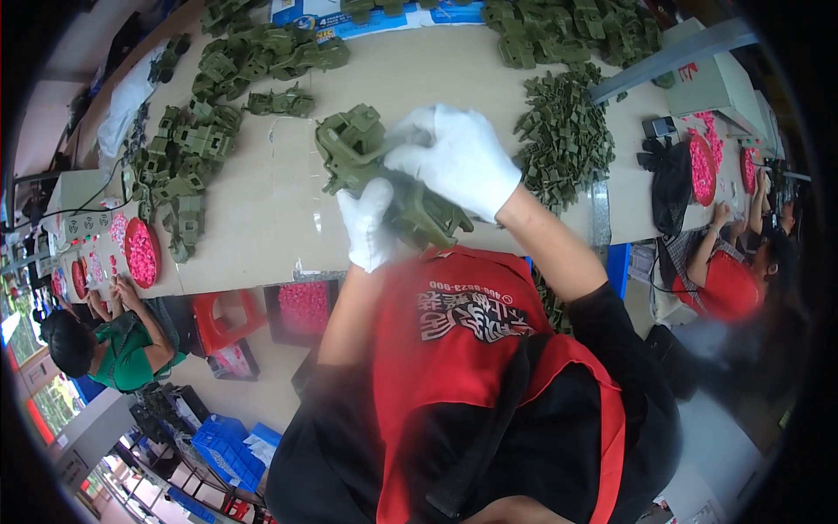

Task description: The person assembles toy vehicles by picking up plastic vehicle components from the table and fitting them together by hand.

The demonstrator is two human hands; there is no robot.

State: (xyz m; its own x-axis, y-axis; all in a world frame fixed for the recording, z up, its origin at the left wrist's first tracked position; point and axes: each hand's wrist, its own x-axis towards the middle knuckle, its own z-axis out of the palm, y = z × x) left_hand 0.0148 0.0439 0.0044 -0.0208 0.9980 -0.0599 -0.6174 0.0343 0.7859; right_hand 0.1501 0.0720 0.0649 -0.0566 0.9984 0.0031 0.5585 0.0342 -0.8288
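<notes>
Both my hands wear white gloves and hold one olive-green plastic toy vehicle body above the near edge of the beige table. My right hand grips it from above at its upper right. Underneath, my left hand supports the lower part. The part's lower end juts toward my red apron.
Piles of similar green parts lie at the left, top and top right; a heap of small green pieces sits right. Co-workers sit at left and right by round trays of pink bits. A red stool stands below the table.
</notes>
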